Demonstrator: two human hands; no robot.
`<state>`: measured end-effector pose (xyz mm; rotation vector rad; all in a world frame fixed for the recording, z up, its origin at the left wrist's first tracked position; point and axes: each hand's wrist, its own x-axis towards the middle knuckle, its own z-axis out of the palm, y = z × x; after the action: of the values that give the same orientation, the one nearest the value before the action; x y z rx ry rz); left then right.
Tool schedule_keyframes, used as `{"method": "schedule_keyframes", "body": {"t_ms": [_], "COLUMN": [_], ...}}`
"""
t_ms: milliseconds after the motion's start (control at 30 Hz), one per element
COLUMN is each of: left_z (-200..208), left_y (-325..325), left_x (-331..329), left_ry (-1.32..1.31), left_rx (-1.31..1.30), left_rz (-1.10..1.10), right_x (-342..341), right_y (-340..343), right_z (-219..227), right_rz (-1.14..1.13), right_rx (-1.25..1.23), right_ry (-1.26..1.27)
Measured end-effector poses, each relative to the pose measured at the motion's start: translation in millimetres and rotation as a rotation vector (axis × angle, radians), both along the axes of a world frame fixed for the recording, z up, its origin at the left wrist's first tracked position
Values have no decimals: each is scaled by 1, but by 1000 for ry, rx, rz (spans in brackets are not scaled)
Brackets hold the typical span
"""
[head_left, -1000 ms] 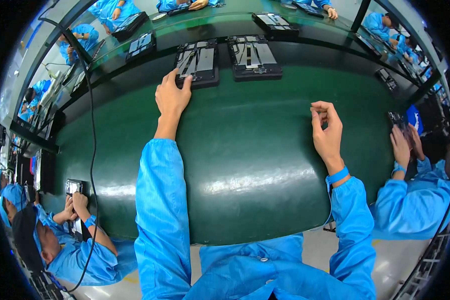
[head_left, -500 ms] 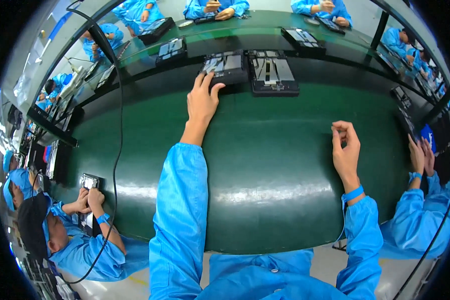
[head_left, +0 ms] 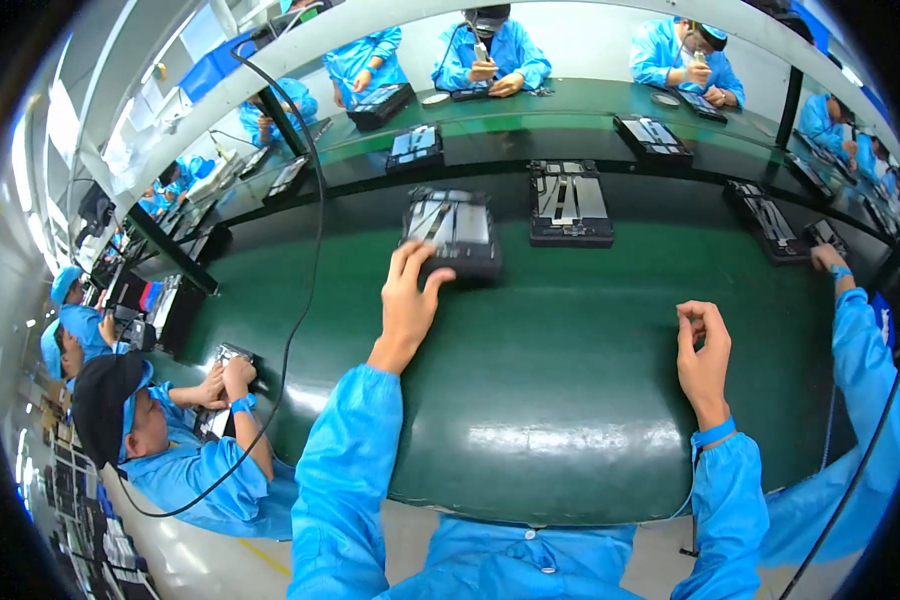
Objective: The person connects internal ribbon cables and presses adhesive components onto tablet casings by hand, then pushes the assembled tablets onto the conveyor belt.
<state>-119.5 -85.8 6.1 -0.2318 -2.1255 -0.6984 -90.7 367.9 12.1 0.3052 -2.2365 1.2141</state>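
My left hand (head_left: pixel 410 305) grips the near left corner of a thick black-framed opened electronic device (head_left: pixel 452 238), thumb on its near side and fingers over its top edge. Grey battery-like blocks and strips show on its upper face; motion smears it slightly. To its right, apart from it, lies a similar opened device (head_left: pixel 570 205) that neither hand touches. Over the right part of the green table my right hand (head_left: pixel 705 360) is loosely curled, fingers bent in toward the thumb, with nothing visible in it. A blue band (head_left: pixel 714 432) circles that wrist.
On the left a co-worker (head_left: pixel 185 440) handles an opened device at the green table (head_left: pixel 550 390). From the right, another person's arm (head_left: pixel 865 330) reaches to devices (head_left: pixel 770 222) by the back rail. A black cable (head_left: pixel 315 240) hangs at left. Several people sit beyond the shelf.
My left hand has drawn the gripped device nearer and away from the similar one beside it. The view has shifted upward. At right, the neighbour's arm now reaches farther forward.
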Motion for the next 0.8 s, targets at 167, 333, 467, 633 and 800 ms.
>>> {"method": "schedule_keyframes", "body": {"t_ms": [167, 333, 467, 633, 800], "left_z": [20, 17, 13, 19, 26], "left_y": [11, 52, 98, 128, 137], "left_x": [114, 212, 272, 300, 279], "left_ry": [-27, -85, -172, -415, -599], "left_rx": [-168, -64, 172, 261, 202], "left_rz": [-13, -60, -176, -594, -867], "right_x": [12, 34, 33, 22, 24], "right_y": [-5, -20, -26, -43, -43], "right_z": [12, 17, 18, 21, 16], "right_rz": [117, 200, 267, 480, 538], "right_rx": [19, 45, 29, -112, 152], "right_ry": [-19, -49, -25, -219, -372]}}
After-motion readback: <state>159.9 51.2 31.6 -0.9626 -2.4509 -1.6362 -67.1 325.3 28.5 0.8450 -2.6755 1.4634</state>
